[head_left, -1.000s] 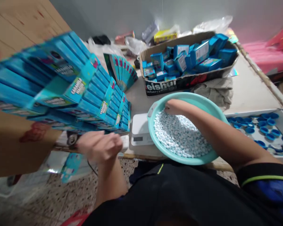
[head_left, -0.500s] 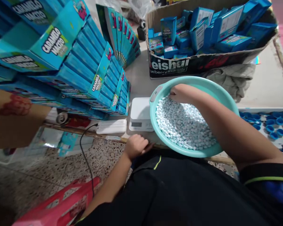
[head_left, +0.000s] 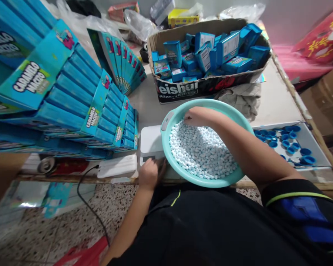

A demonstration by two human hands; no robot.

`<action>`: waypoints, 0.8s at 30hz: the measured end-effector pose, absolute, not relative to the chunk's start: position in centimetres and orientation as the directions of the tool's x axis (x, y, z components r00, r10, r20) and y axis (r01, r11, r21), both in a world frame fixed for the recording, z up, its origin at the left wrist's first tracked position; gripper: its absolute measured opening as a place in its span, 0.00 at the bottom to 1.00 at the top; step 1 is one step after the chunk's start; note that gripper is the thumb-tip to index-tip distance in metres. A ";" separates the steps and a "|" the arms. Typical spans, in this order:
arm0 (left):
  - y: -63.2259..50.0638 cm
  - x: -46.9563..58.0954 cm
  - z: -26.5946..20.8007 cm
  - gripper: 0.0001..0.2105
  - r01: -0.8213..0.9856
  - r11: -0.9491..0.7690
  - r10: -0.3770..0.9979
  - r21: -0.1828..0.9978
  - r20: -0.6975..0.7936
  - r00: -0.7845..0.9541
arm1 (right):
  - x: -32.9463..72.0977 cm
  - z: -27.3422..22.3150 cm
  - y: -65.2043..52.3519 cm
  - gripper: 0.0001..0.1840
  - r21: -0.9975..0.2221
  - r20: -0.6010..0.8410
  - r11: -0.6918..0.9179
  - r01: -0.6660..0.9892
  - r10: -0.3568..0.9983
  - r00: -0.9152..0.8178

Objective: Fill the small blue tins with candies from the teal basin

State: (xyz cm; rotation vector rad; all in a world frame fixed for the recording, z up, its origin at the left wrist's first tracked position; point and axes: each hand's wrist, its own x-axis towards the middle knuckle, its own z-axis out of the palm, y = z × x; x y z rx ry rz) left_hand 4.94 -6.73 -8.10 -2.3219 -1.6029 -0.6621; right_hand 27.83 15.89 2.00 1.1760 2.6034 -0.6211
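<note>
My right hand [head_left: 195, 116] reaches into a turquoise plastic basin [head_left: 183, 176] at the left of its inside. Its fingers are curled against small white and pale-blue candies [head_left: 202, 153], and what lies inside them is hidden. My left hand [head_left: 149, 173] is closed at the table's front edge, by the front of a white digital scale [head_left: 150, 138]. Its inner side is turned away, so I cannot tell whether it holds anything. The scale sits just left of the basin, partly behind the basin's rim and my left hand.
Stacked blue display boxes [head_left: 91, 99] rise at the left. Behind the basin stands a cardboard carton [head_left: 180, 92] of small blue boxes, with a grey cloth [head_left: 242, 99] nearby. At right, a white tray [head_left: 319, 155] holds blue caps. A white power strip [head_left: 118, 166] lies left of the scale.
The view has swung to the right, so more of the cap tray shows. My left hand has come closer to the scale's front. My right hand stays in the basin, fingers still curled.
</note>
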 end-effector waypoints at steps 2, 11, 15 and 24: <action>-7.0 5.1 -8.4 0.08 0.938 -0.345 0.834 0.043 0.473 0.285 | 27.9 1.8 15.9 0.16 -0.303 -0.359 0.586 0.752 0.660 -0.660; -8.2 5.3 -9.6 0.13 0.968 -0.189 0.915 0.165 0.387 0.113 | 28.0 2.1 15.8 0.16 -0.283 -0.397 0.589 0.757 0.646 -0.651; -8.1 5.9 -9.3 0.15 0.964 -0.106 0.943 0.243 0.331 0.020 | 28.1 1.2 16.2 0.17 -0.287 -0.418 0.581 0.762 0.639 -0.645; -7.8 6.2 -7.4 0.23 0.958 0.123 0.967 0.259 0.185 -0.175 | 27.8 1.8 15.7 0.18 -0.262 -0.402 0.598 0.758 0.646 -0.648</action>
